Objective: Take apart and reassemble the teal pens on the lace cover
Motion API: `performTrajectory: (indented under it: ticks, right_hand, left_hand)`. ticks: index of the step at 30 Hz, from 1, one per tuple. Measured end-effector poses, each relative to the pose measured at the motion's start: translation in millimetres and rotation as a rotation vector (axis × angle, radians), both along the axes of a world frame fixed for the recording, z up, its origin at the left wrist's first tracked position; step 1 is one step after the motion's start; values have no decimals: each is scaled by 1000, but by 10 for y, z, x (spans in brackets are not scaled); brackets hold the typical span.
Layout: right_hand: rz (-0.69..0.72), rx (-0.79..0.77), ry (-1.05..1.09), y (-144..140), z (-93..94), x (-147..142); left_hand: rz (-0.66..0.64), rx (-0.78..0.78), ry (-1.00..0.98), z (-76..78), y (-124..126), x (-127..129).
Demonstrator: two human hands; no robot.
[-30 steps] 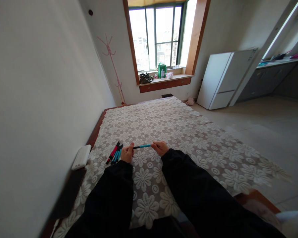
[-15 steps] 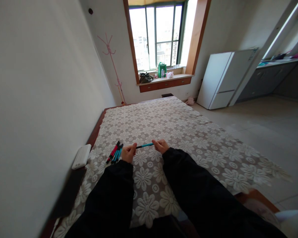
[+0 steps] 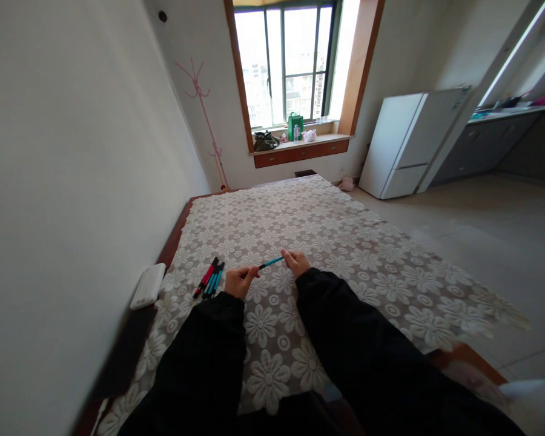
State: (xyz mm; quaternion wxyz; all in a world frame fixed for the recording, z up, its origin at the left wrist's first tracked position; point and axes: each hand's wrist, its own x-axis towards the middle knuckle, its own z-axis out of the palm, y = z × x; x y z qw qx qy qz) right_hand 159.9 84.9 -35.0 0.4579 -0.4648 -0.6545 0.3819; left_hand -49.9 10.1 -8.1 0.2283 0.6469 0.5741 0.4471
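Note:
A slim blue pen [image 3: 271,261] with a black end is stretched between my two hands, above the flower-patterned tablecloth. My left hand [image 3: 240,281] pinches its black end, and the fingers hide the tip. At the other end my right hand [image 3: 297,263] grips the blue part between thumb and fingers. The pen tilts a little, its right end higher. Just left of my left hand lie several pens: red ones with black ends [image 3: 206,278] and blue ones with black ends [image 3: 215,281], side by side on the cloth.
The lace tablecloth [image 3: 272,224] covers a long table with a dark wood edge [image 3: 175,233]. A white power bank [image 3: 148,286] lies at the left by the wall, near a dark flat object [image 3: 127,354]. Beyond stand a pink coat rack [image 3: 204,115] and a white fridge [image 3: 404,145].
My left hand has slid right along the pen, so less of its black part shows. The pen's right end has risen slightly with my right hand. The loose pens stay put.

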Motion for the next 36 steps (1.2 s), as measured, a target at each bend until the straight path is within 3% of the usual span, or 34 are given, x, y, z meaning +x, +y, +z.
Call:
performTrajectory:
  ticks: [7,12,16,20,24,27,32,36]
  right_hand:
    - [-72,101,-343,25,-55,31]
    - [-112,38,-573,-30,-23,18]
    - [-55,14,-672,-65,-12,26]
    - [-1,28,-478,-10,-55,39]
    - [35,-40,-61,132,-86,52]
    - [-25,-124,16,223,-75,123]
    - [-274,18,-390,220,-36,313]
    - [-234,97,-671,150,-28,349]
  left_hand:
    - [-38,-50,54,-118,41,-6]
    - [-51,-47,80,-140,55,-18]
    - [-47,-57,13,-143,50,-24]
    - [-10,-73,-21,-168,77,-40]
    - [66,-46,169,-162,121,-69]
    - [111,0,282,-90,134,-127]
    - [272,-16,557,96,118,-305]
    - [374,-201,682,156,101,-395]
